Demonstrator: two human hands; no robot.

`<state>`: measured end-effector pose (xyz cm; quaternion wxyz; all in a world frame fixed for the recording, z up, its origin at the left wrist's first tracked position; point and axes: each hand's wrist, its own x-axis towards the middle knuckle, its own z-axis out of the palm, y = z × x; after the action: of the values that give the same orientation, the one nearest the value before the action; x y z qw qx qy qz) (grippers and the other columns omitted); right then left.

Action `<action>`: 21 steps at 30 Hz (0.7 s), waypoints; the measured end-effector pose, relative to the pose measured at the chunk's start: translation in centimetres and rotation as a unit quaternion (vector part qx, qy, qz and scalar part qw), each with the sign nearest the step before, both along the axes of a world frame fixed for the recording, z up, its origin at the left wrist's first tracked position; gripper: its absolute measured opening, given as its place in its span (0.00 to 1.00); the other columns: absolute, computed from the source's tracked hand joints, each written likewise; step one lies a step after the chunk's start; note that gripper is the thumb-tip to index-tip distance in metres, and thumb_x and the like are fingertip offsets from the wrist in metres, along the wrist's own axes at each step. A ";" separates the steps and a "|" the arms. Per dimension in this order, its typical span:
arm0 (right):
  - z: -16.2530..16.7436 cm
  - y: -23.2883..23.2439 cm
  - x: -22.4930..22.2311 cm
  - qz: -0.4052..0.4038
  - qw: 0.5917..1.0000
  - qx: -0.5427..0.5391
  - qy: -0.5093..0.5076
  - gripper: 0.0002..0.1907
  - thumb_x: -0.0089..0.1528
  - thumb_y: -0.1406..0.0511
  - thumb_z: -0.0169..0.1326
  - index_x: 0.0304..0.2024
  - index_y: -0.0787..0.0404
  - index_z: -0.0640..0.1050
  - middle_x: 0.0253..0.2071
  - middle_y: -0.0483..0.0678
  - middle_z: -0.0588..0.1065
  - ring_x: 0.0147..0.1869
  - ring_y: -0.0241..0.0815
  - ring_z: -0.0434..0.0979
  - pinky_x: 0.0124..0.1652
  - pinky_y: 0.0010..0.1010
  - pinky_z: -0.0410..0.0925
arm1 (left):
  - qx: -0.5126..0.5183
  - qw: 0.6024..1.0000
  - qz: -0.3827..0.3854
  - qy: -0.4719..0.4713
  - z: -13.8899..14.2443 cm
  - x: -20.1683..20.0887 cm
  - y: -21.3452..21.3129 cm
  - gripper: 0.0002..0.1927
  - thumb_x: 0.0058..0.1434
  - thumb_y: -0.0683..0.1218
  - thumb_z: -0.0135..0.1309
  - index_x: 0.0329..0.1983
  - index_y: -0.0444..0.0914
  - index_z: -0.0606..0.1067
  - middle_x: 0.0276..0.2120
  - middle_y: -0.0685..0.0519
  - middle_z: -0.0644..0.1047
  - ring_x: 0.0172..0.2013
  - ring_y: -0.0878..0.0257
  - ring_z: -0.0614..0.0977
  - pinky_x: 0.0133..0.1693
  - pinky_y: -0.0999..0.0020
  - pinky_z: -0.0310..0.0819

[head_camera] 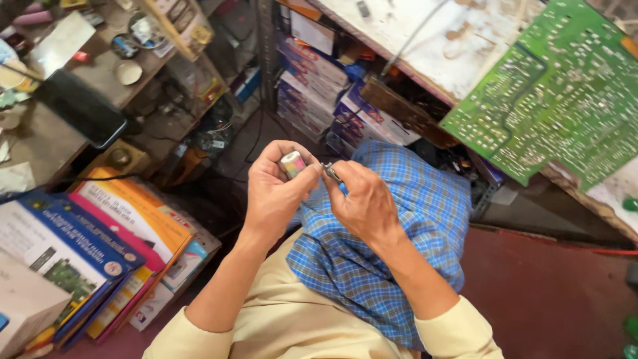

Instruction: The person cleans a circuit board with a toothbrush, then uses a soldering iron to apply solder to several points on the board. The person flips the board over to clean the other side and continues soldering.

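The fingers of the left hand point(272, 196) are curled shut around a small pale cylinder with a pink band point(292, 163), thumb and forefinger pinching it near its top end. Just to the right, the fingers of the right hand point(364, 203) are closed on a small dark metal part point(331, 171), whose tip touches or nearly touches the cylinder; what kind of tool or piece it is cannot be told. Both hands meet above the person's lap, over a blue checked cloth point(399, 233) that drapes the knee, and cream sleeves point(458, 332) cover the forearms nearer the camera. To the left lie stacked flat boxes point(100, 239) in blue, orange and yellow, with a cluttered bench point(40, 143) farther left carrying a dark phone point(83, 106). At far right, a green circuit board point(558, 93) rests on a worn pale bench point(425, 40), with shelved boxes point(312, 80) beneath it.
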<state>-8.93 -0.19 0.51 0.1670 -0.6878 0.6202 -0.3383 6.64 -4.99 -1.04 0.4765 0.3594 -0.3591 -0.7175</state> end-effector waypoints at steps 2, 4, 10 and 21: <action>-0.8 -1.4 1.0 0.022 1.000 0.011 0.002 0.07 0.64 0.66 0.57 0.34 0.63 0.75 0.32 0.56 0.75 0.39 0.61 0.76 0.35 0.48 0.68 | 0.004 1.000 0.029 -0.012 -0.3 1.4 -0.4 0.09 0.61 0.35 0.61 0.41 0.35 0.72 0.31 0.53 0.79 0.26 0.72 0.77 0.26 0.78 0.69; -1.8 -2.6 1.9 0.041 0.999 0.025 -0.002 0.07 0.64 0.65 0.56 0.33 0.62 0.75 0.32 0.56 0.76 0.39 0.61 0.77 0.36 0.48 0.69 | 0.006 0.998 0.049 -0.025 -0.9 2.4 -0.9 0.09 0.62 0.36 0.61 0.41 0.34 0.72 0.30 0.52 0.79 0.25 0.71 0.76 0.26 0.78 0.68; -5.1 -5.8 0.4 0.070 0.965 0.251 -0.012 0.16 0.58 0.61 0.55 0.44 0.65 0.78 0.37 0.66 0.77 0.45 0.68 0.77 0.44 0.53 0.70 | 0.031 0.992 0.109 -0.046 -4.0 4.1 -1.6 0.09 0.62 0.37 0.59 0.41 0.35 0.70 0.30 0.54 0.77 0.26 0.70 0.78 0.27 0.77 0.71; -7.2 -13.8 -13.7 -0.215 0.912 0.273 0.220 0.34 0.50 0.62 0.56 0.61 0.60 0.74 0.62 0.65 0.70 0.68 0.64 0.67 0.64 0.47 0.62 | 0.072 0.996 -0.018 0.051 -7.0 5.0 -1.7 0.17 0.58 0.32 0.54 0.51 0.35 0.70 0.40 0.47 0.77 0.40 0.61 0.84 0.45 0.67 0.81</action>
<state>-22.64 -13.99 -6.67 0.1308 -0.5222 0.8424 -0.0242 11.69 -6.68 -8.08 0.4544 0.3491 -0.2880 -0.7673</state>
